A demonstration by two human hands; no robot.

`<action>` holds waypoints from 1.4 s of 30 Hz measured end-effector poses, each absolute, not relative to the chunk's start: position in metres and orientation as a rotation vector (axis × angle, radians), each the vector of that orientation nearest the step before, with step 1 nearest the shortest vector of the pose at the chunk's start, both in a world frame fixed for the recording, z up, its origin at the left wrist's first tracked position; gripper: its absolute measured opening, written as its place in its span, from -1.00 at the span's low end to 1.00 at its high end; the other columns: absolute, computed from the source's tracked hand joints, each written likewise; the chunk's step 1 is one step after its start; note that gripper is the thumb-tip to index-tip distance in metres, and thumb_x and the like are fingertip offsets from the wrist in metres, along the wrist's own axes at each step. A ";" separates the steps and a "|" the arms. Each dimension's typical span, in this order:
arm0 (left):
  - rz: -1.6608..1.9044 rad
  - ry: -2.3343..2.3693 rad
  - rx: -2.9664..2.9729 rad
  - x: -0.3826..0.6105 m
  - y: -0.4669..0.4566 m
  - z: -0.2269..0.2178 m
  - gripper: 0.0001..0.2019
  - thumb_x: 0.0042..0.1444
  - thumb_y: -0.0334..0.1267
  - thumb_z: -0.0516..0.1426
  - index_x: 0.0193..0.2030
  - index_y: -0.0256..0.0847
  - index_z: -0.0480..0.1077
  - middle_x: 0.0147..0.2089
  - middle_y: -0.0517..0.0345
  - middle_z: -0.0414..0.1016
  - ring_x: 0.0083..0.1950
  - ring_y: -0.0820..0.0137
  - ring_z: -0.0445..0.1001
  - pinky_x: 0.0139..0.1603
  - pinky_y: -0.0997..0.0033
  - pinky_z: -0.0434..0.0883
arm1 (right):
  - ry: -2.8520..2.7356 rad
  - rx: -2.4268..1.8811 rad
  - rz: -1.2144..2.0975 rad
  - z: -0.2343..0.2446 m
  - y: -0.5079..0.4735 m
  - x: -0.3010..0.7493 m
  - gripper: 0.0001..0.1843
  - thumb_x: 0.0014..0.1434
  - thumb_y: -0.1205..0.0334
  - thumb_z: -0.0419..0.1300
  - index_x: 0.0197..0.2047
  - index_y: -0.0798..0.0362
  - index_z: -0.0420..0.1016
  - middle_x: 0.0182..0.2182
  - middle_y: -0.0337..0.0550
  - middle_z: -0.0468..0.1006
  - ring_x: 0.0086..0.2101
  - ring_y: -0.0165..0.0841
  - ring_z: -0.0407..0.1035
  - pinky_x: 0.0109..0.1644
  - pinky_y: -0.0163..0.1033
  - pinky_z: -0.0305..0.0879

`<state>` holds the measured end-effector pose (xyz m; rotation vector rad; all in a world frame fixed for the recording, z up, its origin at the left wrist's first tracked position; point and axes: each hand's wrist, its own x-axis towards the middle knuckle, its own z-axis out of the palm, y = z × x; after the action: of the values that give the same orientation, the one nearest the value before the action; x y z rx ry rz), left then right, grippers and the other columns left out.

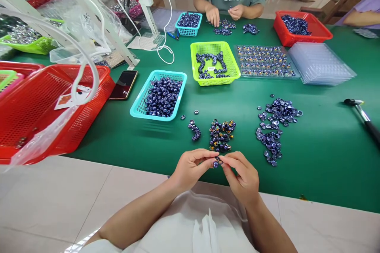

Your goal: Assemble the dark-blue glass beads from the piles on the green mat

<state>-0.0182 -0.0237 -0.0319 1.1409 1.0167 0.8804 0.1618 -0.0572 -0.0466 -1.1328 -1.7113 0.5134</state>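
Observation:
My left hand [191,169] pinches a small shiny dark blue-purple metallic piece [216,164] above the table's front edge. Thumb and finger of my right hand [244,176] close on its other side, partly covering it; its exact kind is too small to tell. Just beyond my fingertips lies a pile of dark beads with orange-gold parts [221,134]. A short curved row of dark discs [195,131] is to its left. Loose dark metallic discs [271,126] spread in a heap to the right.
A blue basket [135,111] holds dark ring-like pieces; a green basket [215,83] stands beyond it. Farther right are a filled clear tray [264,61], stacked trays [322,63] and a hammer [363,114]. A red basket [89,114] and phone [124,84] sit left. Someone works opposite.

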 end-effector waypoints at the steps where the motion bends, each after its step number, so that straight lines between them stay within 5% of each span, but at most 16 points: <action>1: 0.878 1.017 1.148 -0.018 -0.024 -0.032 -0.79 0.11 -0.18 0.30 -0.16 -0.22 0.65 -0.23 0.00 0.66 -0.23 0.30 0.60 -0.18 0.38 0.56 | -1.711 -1.133 0.511 -0.047 -0.057 0.162 -0.66 0.24 0.49 0.18 0.00 -0.07 0.54 -0.26 -0.13 0.60 -0.31 -0.32 0.48 -0.28 -0.18 0.41; 20: 0.949 1.072 1.379 -0.015 -0.028 -0.034 -0.86 0.16 -0.26 0.26 -0.17 -0.18 0.63 -0.26 0.01 0.66 -0.24 0.29 0.60 -0.20 0.38 0.52 | -1.546 -1.315 0.688 -0.037 -0.057 0.151 -0.86 0.26 0.38 0.15 -0.20 0.00 0.52 -0.37 -0.19 0.54 -0.40 -0.39 0.41 -0.36 -0.29 0.39; 42: 0.991 1.032 1.550 -0.006 -0.028 -0.039 -0.90 0.18 -0.35 0.22 -0.20 -0.22 0.60 -0.29 0.02 0.64 -0.26 0.33 0.58 -0.21 0.40 0.48 | -1.410 -1.423 0.881 -0.038 -0.059 0.151 -0.86 0.21 0.37 0.13 -0.28 0.03 0.51 -0.39 -0.21 0.52 -0.40 -0.39 0.41 -0.35 -0.31 0.35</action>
<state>-0.0058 -0.0283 -0.0389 1.5495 1.0316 0.9910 0.1507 -0.0591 -0.0384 -1.4227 -1.4097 0.8813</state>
